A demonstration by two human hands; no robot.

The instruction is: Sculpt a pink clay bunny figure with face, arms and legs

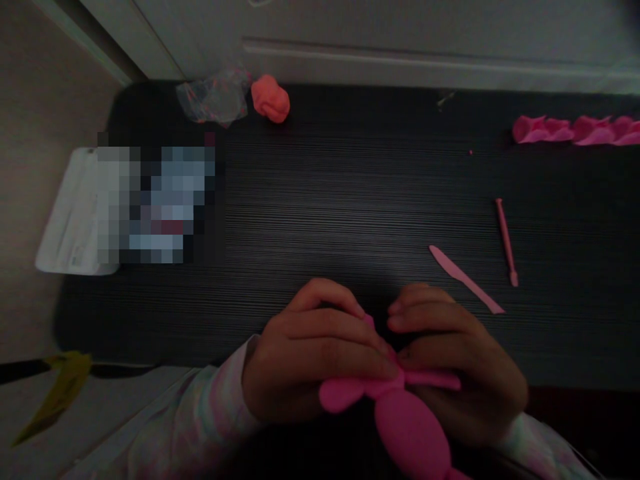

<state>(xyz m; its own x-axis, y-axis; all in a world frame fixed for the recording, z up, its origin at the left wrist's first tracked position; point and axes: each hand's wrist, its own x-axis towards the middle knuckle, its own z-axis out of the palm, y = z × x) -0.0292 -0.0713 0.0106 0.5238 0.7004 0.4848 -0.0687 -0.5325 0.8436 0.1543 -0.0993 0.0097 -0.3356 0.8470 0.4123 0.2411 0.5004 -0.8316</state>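
Observation:
Pink modelling clay makes up a figure (413, 430) with a large oval part and thinner limb-like pieces, low in the head view. My left hand (320, 353) is closed over its upper part from the left, with a rounded pink lobe showing below the fingers. From the other side my right hand (460, 353) grips the same figure near the middle, beside a thin pink limb. The fingers hide the join where both hands meet. To the right of my hands lie a pink plastic clay knife (463, 277) and a slim pink modelling tool (506, 241).
On the dark table (330, 200) an orange clay lump (270, 100) sits beside a crumpled clear plastic bag (215, 100). A wavy pink strip (575, 131) lies at the far right. A white packet (73, 220) rests at the left edge, next to a pixelated patch. A pale panel borders the back.

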